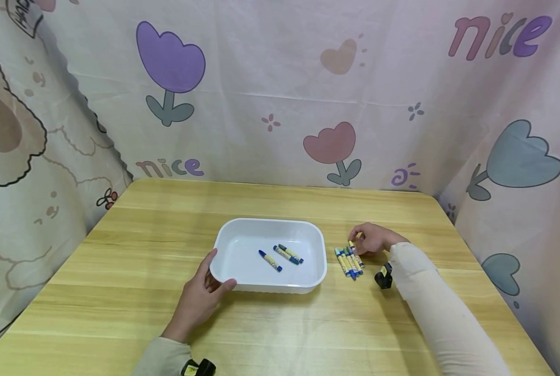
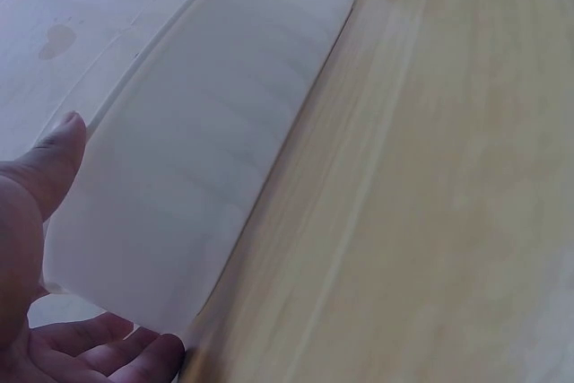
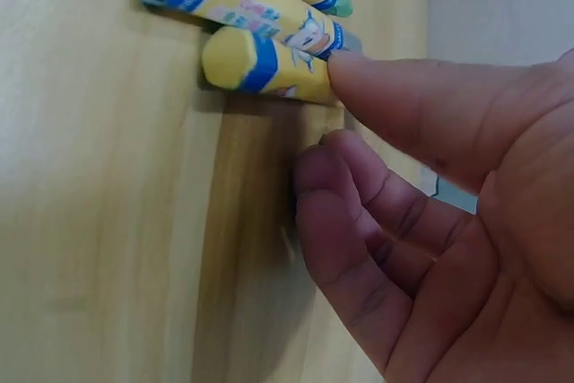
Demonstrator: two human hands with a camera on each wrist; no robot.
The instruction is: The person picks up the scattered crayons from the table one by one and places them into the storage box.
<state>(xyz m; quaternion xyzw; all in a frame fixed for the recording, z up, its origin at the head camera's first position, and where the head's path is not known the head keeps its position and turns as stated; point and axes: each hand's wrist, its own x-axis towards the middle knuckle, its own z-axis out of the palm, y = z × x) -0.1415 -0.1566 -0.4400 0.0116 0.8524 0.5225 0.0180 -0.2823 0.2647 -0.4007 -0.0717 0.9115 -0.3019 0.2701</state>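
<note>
My left hand (image 1: 200,295) grips the left end of a white plastic tray (image 1: 270,288). In the left wrist view its thumb lies along the rim and its fingers curl at the bottom corner. Inside the tray lie one blue crayon (image 1: 270,261) and a pair of darker crayons (image 1: 286,255). To the right of the tray, my right hand (image 1: 372,238) pinches a yellow crayon (image 3: 296,76) at the outer side of a row of several crayons (image 1: 345,262). The thumb tip presses that crayon's end in the right wrist view; the index fingertip is hidden.
The wooden table (image 1: 280,334) ends at a patterned cloth (image 1: 261,78) behind it and at both sides. Black wrist cameras sit by the left sleeve (image 1: 199,367) and below the right wrist (image 1: 384,275), close to the row of crayons.
</note>
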